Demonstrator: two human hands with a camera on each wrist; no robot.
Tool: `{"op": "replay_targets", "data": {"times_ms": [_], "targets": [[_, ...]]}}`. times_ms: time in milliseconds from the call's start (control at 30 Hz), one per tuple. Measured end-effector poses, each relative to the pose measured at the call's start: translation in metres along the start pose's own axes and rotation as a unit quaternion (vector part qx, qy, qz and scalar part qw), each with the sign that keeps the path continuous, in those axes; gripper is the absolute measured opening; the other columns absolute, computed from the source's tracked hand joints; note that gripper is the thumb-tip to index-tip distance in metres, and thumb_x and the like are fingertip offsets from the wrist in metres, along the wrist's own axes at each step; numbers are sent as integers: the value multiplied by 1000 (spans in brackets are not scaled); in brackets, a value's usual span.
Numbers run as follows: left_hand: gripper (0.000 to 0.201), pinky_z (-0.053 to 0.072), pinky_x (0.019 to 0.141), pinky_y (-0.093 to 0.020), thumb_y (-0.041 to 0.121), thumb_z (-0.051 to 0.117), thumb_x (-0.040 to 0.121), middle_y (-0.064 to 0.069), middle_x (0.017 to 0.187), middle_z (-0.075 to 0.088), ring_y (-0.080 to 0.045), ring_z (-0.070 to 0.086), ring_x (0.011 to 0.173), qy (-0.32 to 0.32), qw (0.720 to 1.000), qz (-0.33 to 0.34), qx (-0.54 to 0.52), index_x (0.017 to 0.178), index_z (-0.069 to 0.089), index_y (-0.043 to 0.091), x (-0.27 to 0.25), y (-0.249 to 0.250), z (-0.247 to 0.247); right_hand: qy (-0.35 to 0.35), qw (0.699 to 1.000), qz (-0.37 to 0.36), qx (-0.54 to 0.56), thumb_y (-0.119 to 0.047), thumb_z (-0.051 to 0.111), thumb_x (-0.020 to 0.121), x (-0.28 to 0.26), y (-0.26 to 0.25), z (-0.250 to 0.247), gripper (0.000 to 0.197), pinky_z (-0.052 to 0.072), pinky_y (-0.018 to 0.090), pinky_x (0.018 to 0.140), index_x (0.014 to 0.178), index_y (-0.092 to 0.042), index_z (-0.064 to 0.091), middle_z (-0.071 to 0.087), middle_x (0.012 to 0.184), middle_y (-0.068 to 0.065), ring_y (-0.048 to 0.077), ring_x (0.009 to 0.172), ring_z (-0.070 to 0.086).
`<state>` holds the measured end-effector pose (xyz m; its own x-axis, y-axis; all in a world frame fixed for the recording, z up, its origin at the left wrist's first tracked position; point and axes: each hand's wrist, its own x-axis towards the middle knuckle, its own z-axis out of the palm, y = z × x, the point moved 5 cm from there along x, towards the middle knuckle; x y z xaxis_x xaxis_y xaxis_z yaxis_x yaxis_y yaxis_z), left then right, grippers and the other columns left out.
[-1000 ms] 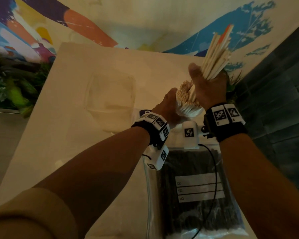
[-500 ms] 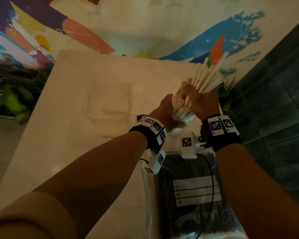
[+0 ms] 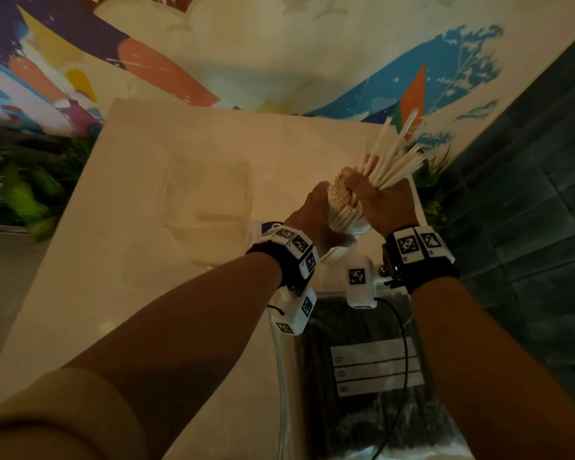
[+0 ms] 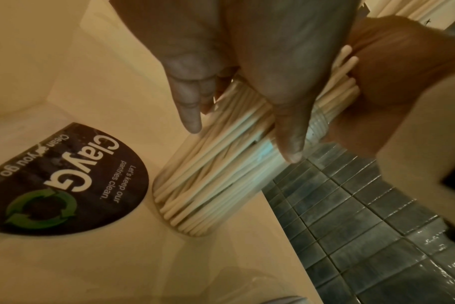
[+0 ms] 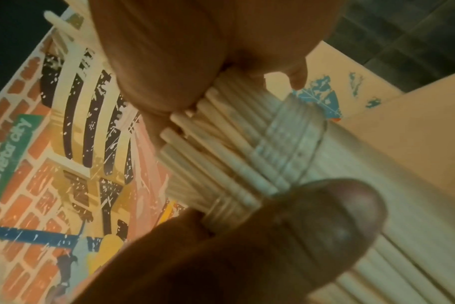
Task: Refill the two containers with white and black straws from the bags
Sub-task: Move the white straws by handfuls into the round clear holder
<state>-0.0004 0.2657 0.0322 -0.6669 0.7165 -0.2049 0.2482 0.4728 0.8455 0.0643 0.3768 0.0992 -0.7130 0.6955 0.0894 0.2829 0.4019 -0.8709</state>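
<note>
A clear jar (image 3: 346, 215) packed with white straws (image 3: 338, 194) stands tilted near the table's right edge. My left hand (image 3: 314, 214) grips it around the neck; in the left wrist view its fingers (image 4: 288, 115) curl over the jar (image 4: 210, 181). My right hand (image 3: 377, 197) holds a loose bunch of white straws (image 3: 395, 154) that fans up and to the right, its lower ends at the jar's mouth. The right wrist view shows the threaded rim (image 5: 288, 148) crowded with straw ends (image 5: 216, 156). A clear bag of black straws (image 3: 372, 376) lies nearer me.
A flat clear plastic bag (image 3: 206, 194) lies on the cream table (image 3: 113, 293) left of the jar. A round dark ClayGo sticker (image 4: 65, 181) is beside the jar's base. The table's right edge drops to a dark tiled floor (image 4: 377, 226). A painted wall (image 3: 279, 54) stands behind.
My right hand has come down with its bunch of straws to the jar's mouth, and the bunch has fanned out and tipped to the right. The left hand stays on the jar.
</note>
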Motion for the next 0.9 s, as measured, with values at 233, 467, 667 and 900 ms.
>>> {"op": "replay_targets", "data": {"times_ms": [233,467,667,900], "targets": [[116,51,89,-46,59,82,34,8,132,47,-22,58,109,-5,1000,-18,7,133,25,41,15,-9,10,54,993,-68,81,-43,73,70,0,-21,-11,14,56,47,84,76,-53,65,68,77,-18,11,84,68],[115,43,99,-46,50,83,50,3,147,34,-26,47,124,-5,1000,-6,18,140,13,40,3,-5,3,-6,997,-58,57,-24,67,87,-4,-17,-2,9,51,35,90,87,-32,62,65,88,-12,-8,80,61],[110,44,97,-46,47,84,52,4,144,37,-24,50,121,-12,1000,-12,19,138,16,40,4,-4,2,20,995,-75,66,-45,67,74,2,-27,-12,9,52,52,87,81,-50,64,68,83,-11,22,90,67],[113,44,98,-45,44,84,60,-1,148,34,-31,46,125,-4,999,-4,33,144,9,35,3,-4,1,-3,997,-44,56,-63,55,75,-5,-9,1,58,49,46,96,106,-15,68,66,100,-2,17,100,63]]}}
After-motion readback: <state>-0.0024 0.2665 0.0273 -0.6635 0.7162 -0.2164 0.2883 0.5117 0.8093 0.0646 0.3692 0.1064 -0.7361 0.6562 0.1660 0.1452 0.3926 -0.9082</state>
